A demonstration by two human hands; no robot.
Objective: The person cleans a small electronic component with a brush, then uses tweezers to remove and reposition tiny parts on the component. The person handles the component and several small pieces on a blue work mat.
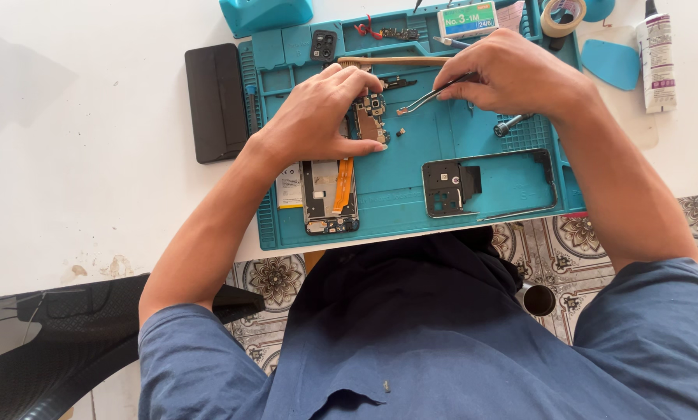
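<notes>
An opened phone [327,194] lies on a teal repair mat [411,194], its battery, orange flex cable and circuit board showing. My left hand [322,117] rests on the phone's upper part and presses the circuit board [371,117] with fingers and thumb. My right hand [512,74] grips black tweezers [431,96], whose tips hold a small part [402,112] just right of the board. A tiny loose part [400,134] lies on the mat below the tips.
A black phone frame [473,187] lies on the mat's right side, a screw post [508,124] above it. A black phone back [215,101] lies left of the mat. A small box [467,19], tape roll [563,15], teal pick [613,64] and glue tube [658,62] lie at the back.
</notes>
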